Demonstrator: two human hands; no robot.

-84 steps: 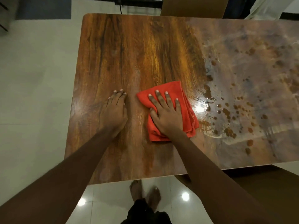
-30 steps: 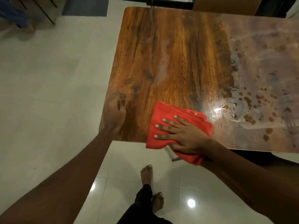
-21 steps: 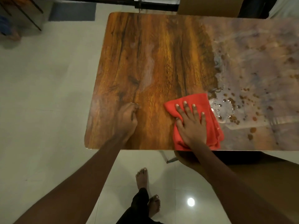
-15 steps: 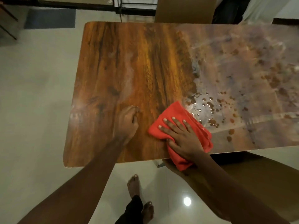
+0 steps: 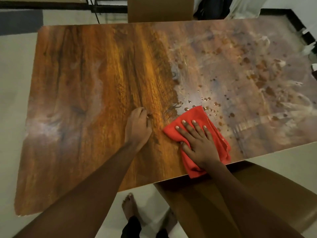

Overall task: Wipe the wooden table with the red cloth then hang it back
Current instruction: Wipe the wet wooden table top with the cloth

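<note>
The wooden table (image 5: 89,79) fills most of the view. Its left half looks dark and glossy, its right half is hazy with brown droplets and streaks (image 5: 253,69). A folded red cloth (image 5: 193,115) lies near the front edge, one corner hanging slightly over it. My right hand (image 5: 197,141) presses flat on the cloth with straight, spread fingers. My left hand (image 5: 138,127) rests on the bare wood just left of the cloth, its fingers curled under and holding nothing.
A brown chair back (image 5: 160,9) stands at the table's far side, and another brown chair seat (image 5: 257,194) sits below the front edge on the right. Pale tiled floor (image 5: 13,83) surrounds the table. My bare feet (image 5: 128,205) are below the front edge.
My right hand has slid the cloth from the table's front edge up and to the right, toward the droplets. My left hand stays curled on the wood. The view has shifted.
</note>
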